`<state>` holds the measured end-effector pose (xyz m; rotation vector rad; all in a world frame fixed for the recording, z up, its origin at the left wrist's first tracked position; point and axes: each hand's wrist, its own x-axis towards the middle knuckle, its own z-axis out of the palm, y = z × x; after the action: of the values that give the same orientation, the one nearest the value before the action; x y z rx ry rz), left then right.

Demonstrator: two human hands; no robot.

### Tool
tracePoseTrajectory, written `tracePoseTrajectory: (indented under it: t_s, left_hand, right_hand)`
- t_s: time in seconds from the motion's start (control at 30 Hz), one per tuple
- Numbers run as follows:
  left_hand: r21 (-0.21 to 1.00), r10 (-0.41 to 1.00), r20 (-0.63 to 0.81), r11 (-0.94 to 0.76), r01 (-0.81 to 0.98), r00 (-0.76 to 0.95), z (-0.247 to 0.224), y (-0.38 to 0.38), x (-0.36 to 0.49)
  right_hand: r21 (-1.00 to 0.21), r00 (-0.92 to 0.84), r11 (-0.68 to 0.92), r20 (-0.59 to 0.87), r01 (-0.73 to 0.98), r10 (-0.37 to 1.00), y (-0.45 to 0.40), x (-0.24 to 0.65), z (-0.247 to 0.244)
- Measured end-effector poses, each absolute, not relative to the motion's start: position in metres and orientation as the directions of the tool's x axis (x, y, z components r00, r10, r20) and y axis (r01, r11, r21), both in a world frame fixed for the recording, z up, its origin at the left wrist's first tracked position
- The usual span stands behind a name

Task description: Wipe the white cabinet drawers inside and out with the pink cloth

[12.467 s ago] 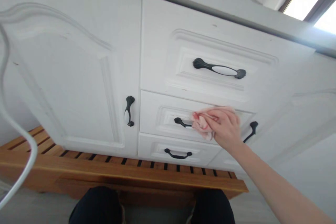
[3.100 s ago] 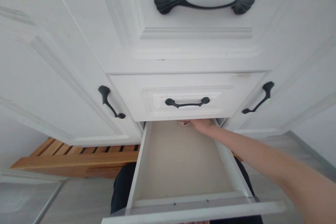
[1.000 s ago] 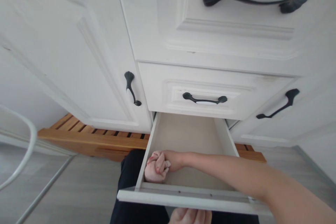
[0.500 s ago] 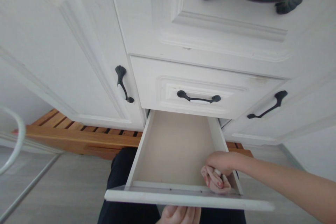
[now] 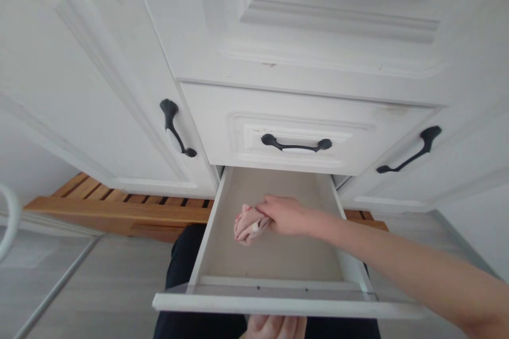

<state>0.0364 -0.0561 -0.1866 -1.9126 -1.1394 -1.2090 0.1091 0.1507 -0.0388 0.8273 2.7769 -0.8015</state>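
Observation:
A white drawer (image 5: 288,304) stands pulled out over my knees, its beige bottom bare around the cloth. My right hand (image 5: 284,214) reaches in from the right and grips a crumpled pink cloth (image 5: 248,225) with reddish marks, over the middle-left of the drawer. Below the drawer's front panel, my left hand (image 5: 276,327) shows only its curled fingers, pressed together under the panel's edge. Whatever those fingers hold is hidden behind the panel.
Above is a closed drawer with a black handle (image 5: 296,145). Cabinet doors with black handles (image 5: 177,130) flank it. A slatted wooden bench (image 5: 119,217) lies beneath the cabinet. A white curved tube (image 5: 11,217) stands at the left edge.
My right hand has carried the pink cloth from the drawer's front right corner to the left and further back. My left hand stays beneath the front panel. The view has shifted slightly.

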Motion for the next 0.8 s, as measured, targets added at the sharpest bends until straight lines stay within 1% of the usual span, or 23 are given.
tracePoseTrajectory:
  t_s: [0.03,0.07,0.1,0.13,0.23,0.3,0.37,0.43,0.47,0.53,0.6,0.7,0.77,0.8]
  left_hand:
    - [-0.041,0.338,0.915,-0.463,0.886,0.219,-0.184,-0.055,0.037]
    - [-0.036,0.338,0.916,-0.468,0.883,0.216,-0.182,-0.054,0.037]
    - [-0.030,0.339,0.917,-0.472,0.881,0.212,-0.180,-0.054,0.037]
    - [-0.023,0.346,0.914,-0.475,0.880,0.210,-0.179,-0.054,0.037]
    - [-0.004,0.405,0.888,-0.465,0.885,0.217,-0.180,-0.058,0.037]
    - [-0.007,0.436,0.869,-0.463,0.886,0.234,-0.183,-0.061,0.037]
    - [-0.016,0.449,0.858,-0.465,0.885,0.251,-0.184,-0.062,0.036]
    - [-0.025,0.435,0.862,-0.475,0.880,0.260,-0.183,-0.062,0.034]
    - [-0.029,0.426,0.865,-0.485,0.874,0.265,-0.182,-0.061,0.033]
    - [-0.042,0.406,0.872,-0.493,0.869,0.272,-0.181,-0.059,0.032]
    - [-0.055,0.390,0.880,-0.483,0.874,0.271,-0.184,-0.058,0.033]
    - [-0.079,0.337,0.904,-0.472,0.878,0.263,-0.191,-0.055,0.036]
    - [-0.078,0.304,0.920,-0.477,0.876,0.248,-0.194,-0.053,0.038]
    - [-0.073,0.300,0.924,-0.474,0.878,0.238,-0.195,-0.053,0.038]
  right_hand:
    - [-0.335,-0.829,0.759,-0.185,0.558,0.527,0.153,0.098,-0.043]
    - [-0.246,-0.828,0.791,-0.126,0.560,0.546,0.156,0.088,-0.048]
    - [-0.211,-0.838,0.811,-0.103,0.545,0.536,0.159,0.079,-0.055]
    - [-0.232,-0.854,0.822,-0.110,0.520,0.509,0.163,0.071,-0.062]
    - [-0.387,-0.886,0.797,-0.191,0.464,0.423,0.172,0.055,-0.080]
    - [-0.465,-0.908,0.781,-0.258,0.417,0.331,0.171,0.055,-0.086]
    - [-0.545,-0.906,0.738,-0.357,0.399,0.226,0.162,0.066,-0.087]
    - [-0.618,-0.853,0.631,-0.501,0.470,0.145,0.150,0.088,-0.085]
    - [-0.627,-0.806,0.559,-0.576,0.542,0.136,0.142,0.104,-0.083]
    - [-0.583,-0.693,0.422,-0.699,0.695,0.177,0.129,0.139,-0.079]
    - [-0.489,-0.590,0.359,-0.761,0.795,0.270,0.118,0.172,-0.073]
    - [-0.326,-0.508,0.436,-0.758,0.839,0.410,0.106,0.203,-0.060]
    - [-0.247,-0.485,0.494,-0.755,0.834,0.442,0.102,0.206,-0.053]
    - [-0.232,-0.483,0.511,-0.757,0.828,0.439,0.101,0.203,-0.051]
